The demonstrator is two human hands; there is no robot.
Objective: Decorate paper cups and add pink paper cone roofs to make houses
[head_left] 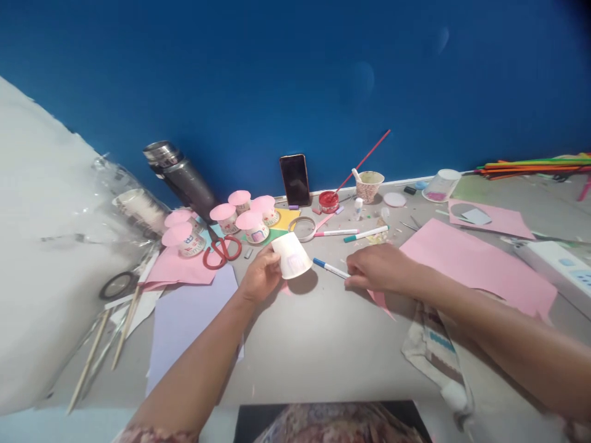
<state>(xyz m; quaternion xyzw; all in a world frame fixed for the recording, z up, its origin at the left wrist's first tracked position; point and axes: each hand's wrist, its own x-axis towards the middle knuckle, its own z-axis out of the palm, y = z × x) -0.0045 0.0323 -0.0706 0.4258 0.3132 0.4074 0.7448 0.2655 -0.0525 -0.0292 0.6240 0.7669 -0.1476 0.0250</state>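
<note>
My left hand (262, 274) is closed around the side of a white paper cup (293, 257), held tilted and upside down just above the table. A faint purple drawing shows on the cup's side. To the right, my right hand (373, 267) is closed on the end of a blue-capped marker (330, 268), whose cap points left toward the cup. A teal marker (366, 234) and a pink marker (337, 232) lie just beyond. Behind my left hand stand several small decorated cups with pink round tops, one of them a cup with a purple drawing (257, 234).
Red-handled scissors (221, 252), a tape ring (302, 228) and purple paper (194, 326) lie at left and centre. A dark flask (180, 178), a phone (295, 179) and a red paint pot (329, 202) line the blue wall. Pink paper (466, 264) and a cloth (438, 351) lie right.
</note>
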